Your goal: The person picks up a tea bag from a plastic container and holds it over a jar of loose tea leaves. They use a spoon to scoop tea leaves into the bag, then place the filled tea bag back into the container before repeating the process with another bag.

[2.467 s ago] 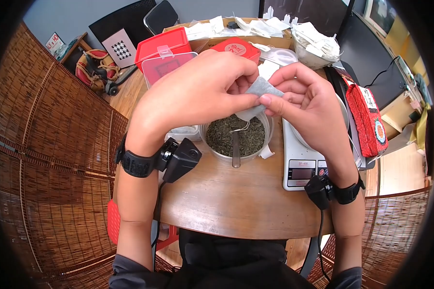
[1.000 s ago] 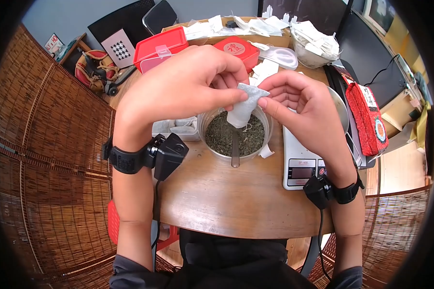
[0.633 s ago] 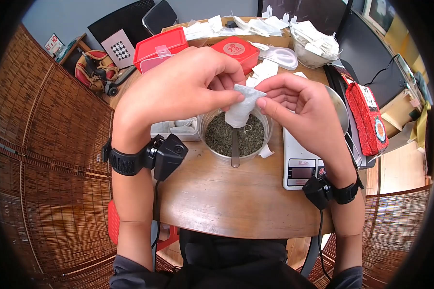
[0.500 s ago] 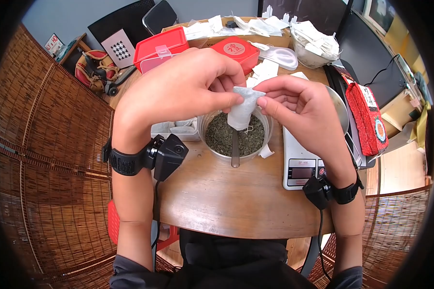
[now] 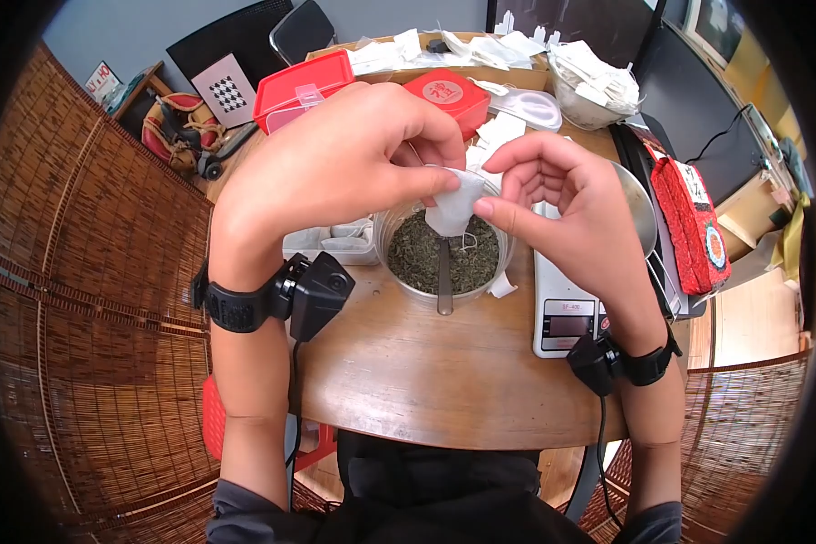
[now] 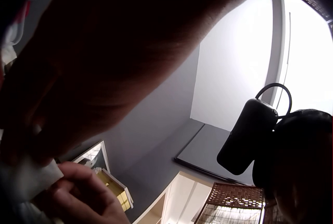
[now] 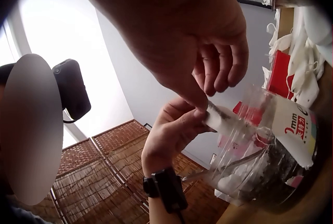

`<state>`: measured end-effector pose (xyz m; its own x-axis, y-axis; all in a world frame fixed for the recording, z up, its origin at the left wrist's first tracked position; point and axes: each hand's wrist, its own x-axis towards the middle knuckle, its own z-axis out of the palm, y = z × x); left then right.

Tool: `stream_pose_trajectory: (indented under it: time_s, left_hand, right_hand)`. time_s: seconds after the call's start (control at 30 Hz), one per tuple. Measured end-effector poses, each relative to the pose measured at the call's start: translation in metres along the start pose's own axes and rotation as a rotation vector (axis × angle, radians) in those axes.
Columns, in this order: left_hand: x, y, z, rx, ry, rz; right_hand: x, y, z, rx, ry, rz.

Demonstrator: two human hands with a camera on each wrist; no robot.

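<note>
My left hand point(image 5: 354, 159) pinches a small white tea bag point(image 5: 453, 213) between thumb and fingers. The bag hangs over a clear round tub point(image 5: 383, 263) of dried crushed leaves point(image 5: 471, 267). My right hand point(image 5: 576, 204) is on the bag's other side, thumb tip at its edge, index finger lifted away and the other fingers loosely curled. In the right wrist view the right thumb touches the bag point(image 7: 221, 120) close to the left hand point(image 7: 171, 135). A metal spoon point(image 5: 444, 286) stands in the leaves; a white string shows near it.
A white kitchen scale point(image 5: 553, 335) with a metal bowl point(image 5: 639, 208) is at right, beside a red packet point(image 5: 689, 227). Left of the tub sits a clear box point(image 5: 372, 258) of filled bags. Behind are red boxes point(image 5: 449, 100) and a bowl of white bags point(image 5: 594, 91).
The bag has turned from lying across both hands to hanging down, lower and further left. The right index finger has come off it, leaving the thumb at its edge.
</note>
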<state>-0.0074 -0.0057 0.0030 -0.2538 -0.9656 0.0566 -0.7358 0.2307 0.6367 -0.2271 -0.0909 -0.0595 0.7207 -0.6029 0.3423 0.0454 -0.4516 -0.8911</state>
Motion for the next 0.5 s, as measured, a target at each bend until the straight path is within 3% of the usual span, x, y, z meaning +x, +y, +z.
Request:
stream_pose_trajectory:
  time_s: [0.23,0.4,0.5]
  left_hand:
    - [0.002,-0.009,0.006,0.114,0.082,0.173]
    - [0.001,-0.011,0.005,0.139,0.083,0.189]
    - [0.001,-0.006,0.003,0.142,0.075,0.15]
  right_hand:
    - [0.0,-0.004,0.004,0.054,-0.004,-0.042]
    - [0.0,-0.007,-0.001,-0.012,-0.095,0.018]
    - [-0.001,-0.004,0.001,-0.03,-0.091,-0.055]
